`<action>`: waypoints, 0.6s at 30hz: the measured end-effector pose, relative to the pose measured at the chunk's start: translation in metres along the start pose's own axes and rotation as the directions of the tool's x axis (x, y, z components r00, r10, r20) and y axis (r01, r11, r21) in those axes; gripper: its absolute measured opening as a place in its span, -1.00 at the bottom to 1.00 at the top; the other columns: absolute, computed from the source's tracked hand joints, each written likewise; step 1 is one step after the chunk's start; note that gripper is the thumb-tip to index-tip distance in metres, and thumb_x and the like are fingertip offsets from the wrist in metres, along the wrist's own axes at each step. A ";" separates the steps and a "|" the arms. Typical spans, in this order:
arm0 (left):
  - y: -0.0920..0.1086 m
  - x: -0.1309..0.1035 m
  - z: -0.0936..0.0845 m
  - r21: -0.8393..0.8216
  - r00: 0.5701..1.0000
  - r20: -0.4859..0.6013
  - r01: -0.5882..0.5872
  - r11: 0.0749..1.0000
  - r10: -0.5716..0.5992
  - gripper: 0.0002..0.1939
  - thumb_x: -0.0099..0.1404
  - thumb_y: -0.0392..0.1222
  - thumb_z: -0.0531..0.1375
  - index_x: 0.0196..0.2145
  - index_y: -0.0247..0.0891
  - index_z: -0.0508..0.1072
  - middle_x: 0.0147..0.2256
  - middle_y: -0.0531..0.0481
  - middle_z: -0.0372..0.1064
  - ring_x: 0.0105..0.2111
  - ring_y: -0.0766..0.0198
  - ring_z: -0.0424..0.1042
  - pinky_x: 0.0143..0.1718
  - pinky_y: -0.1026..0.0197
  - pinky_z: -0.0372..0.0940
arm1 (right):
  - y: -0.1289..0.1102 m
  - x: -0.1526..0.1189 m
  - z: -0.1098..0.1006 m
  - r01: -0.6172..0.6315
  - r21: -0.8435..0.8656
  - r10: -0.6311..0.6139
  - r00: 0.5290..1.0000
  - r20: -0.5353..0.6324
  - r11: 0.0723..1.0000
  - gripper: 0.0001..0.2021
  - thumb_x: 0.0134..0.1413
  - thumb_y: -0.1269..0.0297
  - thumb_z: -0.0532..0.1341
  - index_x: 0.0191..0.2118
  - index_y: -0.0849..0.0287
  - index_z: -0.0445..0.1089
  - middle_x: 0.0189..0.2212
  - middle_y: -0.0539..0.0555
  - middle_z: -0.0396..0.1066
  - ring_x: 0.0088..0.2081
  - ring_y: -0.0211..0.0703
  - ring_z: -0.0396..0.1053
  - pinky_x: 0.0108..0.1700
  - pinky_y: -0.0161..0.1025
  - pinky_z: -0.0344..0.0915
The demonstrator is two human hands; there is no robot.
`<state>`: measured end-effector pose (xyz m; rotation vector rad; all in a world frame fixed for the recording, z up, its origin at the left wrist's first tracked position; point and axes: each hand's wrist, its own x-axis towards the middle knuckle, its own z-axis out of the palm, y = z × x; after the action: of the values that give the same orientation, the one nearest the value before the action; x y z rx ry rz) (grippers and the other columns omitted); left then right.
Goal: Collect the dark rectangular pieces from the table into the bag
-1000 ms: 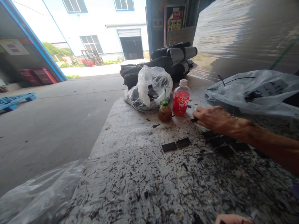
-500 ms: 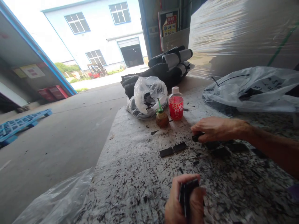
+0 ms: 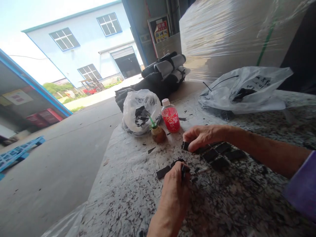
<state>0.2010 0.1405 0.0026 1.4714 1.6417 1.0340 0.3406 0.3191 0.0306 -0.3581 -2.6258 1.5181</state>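
My left hand (image 3: 174,187) is closed around a small black rectangular piece (image 3: 183,171), whose end shows past the fingers. It is over the pair of flat black strips (image 3: 163,171) on the table and hides part of the second one. My right hand (image 3: 203,137) pinches another small black piece (image 3: 185,145) down at the tabletop. That piece lies at the far left end of a group of black rectangles (image 3: 219,164) laid out in rows, some of them under the right hand and forearm.
The pale table (image 3: 118,164) is strewn with black shreds. Behind the hands stand a red drink bottle (image 3: 171,118), a brown bottle with a green nozzle (image 3: 158,134) and a plastic bag of black scraps (image 3: 142,113). Another plastic bag (image 3: 244,92) lies right; black rolls (image 3: 163,72) sit beyond.
My left hand has moved forward from the near edge to the two strips, still gripping its black piece. My right hand stays by the rows, its piece now at the tabletop. The view has shifted right.
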 end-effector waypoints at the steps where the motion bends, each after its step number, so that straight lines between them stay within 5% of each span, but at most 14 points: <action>1: -0.001 0.003 -0.003 -0.042 0.999 0.020 0.035 0.999 -0.034 -0.87 0.20 -0.33 0.06 -0.49 -0.18 0.26 -0.53 0.12 0.14 -0.48 0.28 0.07 -0.44 0.22 -0.02 | 0.002 0.001 0.000 0.016 0.075 -0.014 0.999 -0.030 0.997 -0.78 -0.05 0.13 0.15 -0.43 0.16 0.16 -0.57 -0.12 0.16 -0.59 -0.38 0.05 -0.57 -0.42 0.00; 4: -0.007 0.014 -0.012 -0.231 0.979 0.078 0.199 0.952 -0.186 -0.94 0.20 -0.23 0.11 -0.39 -0.25 0.35 -0.57 0.11 0.24 -0.53 0.31 0.18 -0.48 0.25 0.04 | 0.000 0.004 0.000 0.073 0.224 -0.042 0.989 -0.142 0.972 -0.69 -0.03 -0.02 0.08 -0.36 0.13 0.07 -0.50 -0.10 0.16 -0.60 -0.40 0.01 -0.60 -0.43 0.00; 7: -0.013 0.019 -0.018 -0.440 0.943 0.108 0.329 0.836 -0.315 -0.79 0.15 -0.13 0.22 -0.32 -0.33 0.39 -0.49 -0.01 0.40 -0.54 0.32 0.32 -0.51 0.29 0.13 | -0.006 0.006 0.001 0.107 0.269 -0.053 0.978 -0.200 0.957 -0.64 -0.02 -0.08 0.04 -0.29 0.13 0.08 -0.44 -0.08 0.20 -0.62 -0.42 -0.05 -0.59 -0.42 0.01; 13: 0.005 0.003 -0.036 -0.722 0.876 -0.068 0.288 0.630 -0.478 -0.80 0.24 -0.29 0.21 -0.19 -0.37 0.32 -0.21 -0.18 0.48 -0.42 0.35 0.43 -0.43 0.34 0.32 | -0.012 0.008 0.013 -0.071 0.027 0.072 0.997 -0.040 0.997 -0.84 -0.14 0.25 0.28 -0.41 0.20 0.36 -0.59 -0.13 0.22 -0.56 -0.37 0.10 -0.54 -0.43 0.03; 15: 0.015 -0.012 -0.045 -0.762 0.813 -0.162 0.257 0.594 -0.559 -0.79 0.26 -0.37 0.17 -0.13 -0.36 0.30 -0.23 -0.12 0.49 -0.40 0.35 0.45 -0.38 0.33 0.37 | -0.018 0.010 0.020 -0.104 -0.100 0.105 0.995 -0.002 0.989 -0.89 -0.15 0.31 0.30 -0.42 0.18 0.41 -0.61 -0.14 0.23 -0.55 -0.35 0.11 -0.54 -0.42 0.00; 18: 0.025 -0.047 -0.053 -0.839 0.637 -0.224 0.260 0.479 -0.737 -0.82 0.26 -0.42 0.16 -0.17 -0.34 0.34 -0.34 -0.08 0.52 -0.44 0.30 0.49 -0.45 0.31 0.40 | -0.028 0.016 0.030 -0.100 -0.266 0.119 0.991 0.057 0.959 -0.90 -0.15 0.34 0.32 -0.40 0.16 0.44 -0.56 -0.13 0.29 -0.52 -0.32 0.16 -0.51 -0.39 0.01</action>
<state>0.1707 0.0887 0.0473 0.0134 1.5490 1.5819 0.3153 0.2841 0.0384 -0.4841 -2.9173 1.2313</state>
